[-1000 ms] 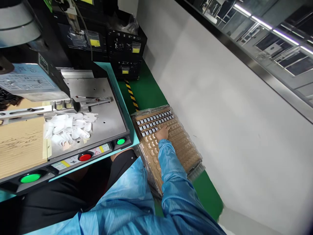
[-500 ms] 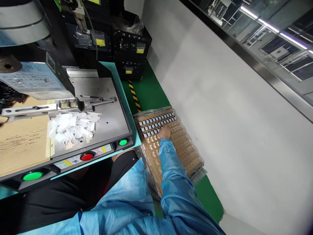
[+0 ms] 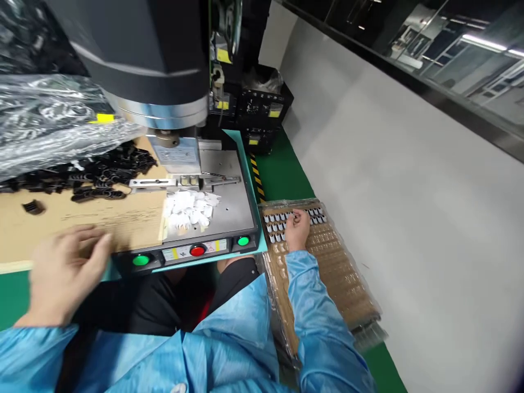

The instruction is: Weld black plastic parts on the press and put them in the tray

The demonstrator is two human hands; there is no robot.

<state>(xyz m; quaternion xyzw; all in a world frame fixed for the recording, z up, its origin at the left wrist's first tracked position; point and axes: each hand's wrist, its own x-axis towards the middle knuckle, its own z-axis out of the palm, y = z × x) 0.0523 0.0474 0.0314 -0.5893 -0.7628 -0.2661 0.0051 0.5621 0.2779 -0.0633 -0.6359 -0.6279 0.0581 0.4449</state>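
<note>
My right hand [image 3: 298,229] reaches down to a clear blister tray [image 3: 327,262] on a stack beside the bench, fingers curled in a pinch over its rows of small white-and-black parts [image 3: 282,224]; what they hold is hidden. My left hand [image 3: 65,273] hovers at the bench's near edge over brown cardboard [image 3: 82,218], fingers apart and blurred, holding nothing. A pile of small white parts [image 3: 188,207] lies on the press machine's metal plate [image 3: 229,202].
The press head [image 3: 159,71] hangs over the plate. Green buttons [image 3: 141,260] and a red button [image 3: 197,251] line the front panel. Black parts [image 3: 102,169] and a plastic bag [image 3: 49,120] lie at the left. Black crates [image 3: 262,109] stand behind on green floor.
The view swung left and up, so the press head and black parts now show. My left hand came into view at the bench edge. My right hand shifted farther along the tray's filled rows.
</note>
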